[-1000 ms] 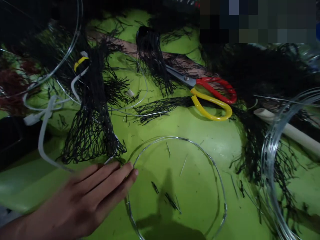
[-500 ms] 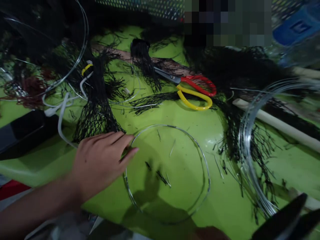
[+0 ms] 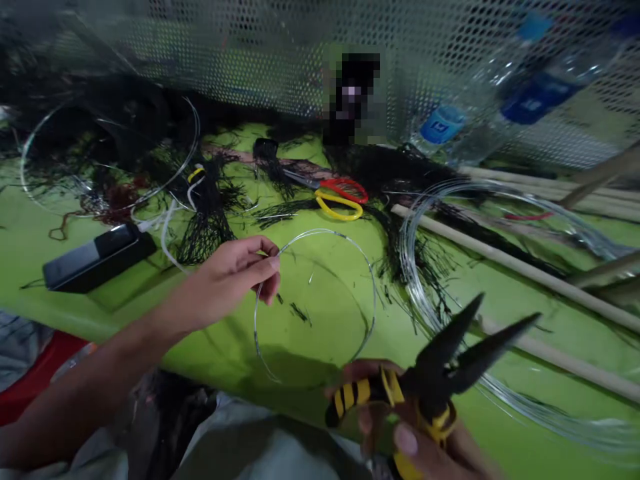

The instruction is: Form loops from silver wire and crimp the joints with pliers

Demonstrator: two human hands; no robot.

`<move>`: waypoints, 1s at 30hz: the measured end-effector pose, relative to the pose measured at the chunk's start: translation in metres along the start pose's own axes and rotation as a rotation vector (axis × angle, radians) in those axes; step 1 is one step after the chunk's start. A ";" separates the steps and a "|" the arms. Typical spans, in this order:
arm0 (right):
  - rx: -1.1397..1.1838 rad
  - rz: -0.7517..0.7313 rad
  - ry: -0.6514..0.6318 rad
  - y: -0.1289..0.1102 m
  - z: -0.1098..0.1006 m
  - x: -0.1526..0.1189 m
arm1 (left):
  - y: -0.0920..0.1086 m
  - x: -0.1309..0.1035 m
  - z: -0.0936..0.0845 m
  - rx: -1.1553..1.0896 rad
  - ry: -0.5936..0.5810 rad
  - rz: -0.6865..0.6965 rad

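Note:
My left hand pinches a thin wire hoop between thumb and fingers at its upper left side. The hoop stands a little over the green table surface, and its lower part is partly in shadow. In my right hand are pliers with long dark jaws and yellow-and-black handles. Their jaws point up and right and stand apart, with nothing seen between them. Small black scraps and short wire bits lie below the hoop.
Scissors with red and yellow handles lie beyond the hoop. Black netting, a black box with a white cable, a wire coil, wooden sticks and plastic bottles surround it. A perforated panel stands behind.
The pliers and my right hand have come up into view from the lower right. My left hand keeps its place at the hoop's left side, now raised slightly. The camera view has shifted.

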State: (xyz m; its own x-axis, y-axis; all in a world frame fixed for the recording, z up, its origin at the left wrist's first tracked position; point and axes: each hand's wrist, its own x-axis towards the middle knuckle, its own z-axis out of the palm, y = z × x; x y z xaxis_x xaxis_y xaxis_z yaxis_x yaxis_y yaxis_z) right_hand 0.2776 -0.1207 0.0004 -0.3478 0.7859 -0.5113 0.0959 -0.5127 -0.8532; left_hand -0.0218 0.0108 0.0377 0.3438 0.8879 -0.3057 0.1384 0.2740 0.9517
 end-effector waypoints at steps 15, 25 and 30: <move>-0.532 -0.404 0.220 -0.047 0.012 0.013 | 0.037 -0.031 0.038 0.254 0.078 0.416; -0.594 -0.441 0.219 -0.060 0.025 0.021 | 0.019 -0.019 0.055 0.780 0.365 0.998; -0.677 -0.461 0.222 -0.066 0.028 0.016 | -0.006 0.001 0.061 0.883 0.510 1.300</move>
State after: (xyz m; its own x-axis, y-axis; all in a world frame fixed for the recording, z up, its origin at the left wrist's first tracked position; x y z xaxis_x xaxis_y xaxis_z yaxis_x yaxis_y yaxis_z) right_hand 0.2399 -0.0844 0.0513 -0.3044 0.9515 -0.0449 0.5513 0.1376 -0.8229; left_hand 0.0343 -0.0128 0.0303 0.3483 0.4114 0.8423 0.5330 -0.8261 0.1831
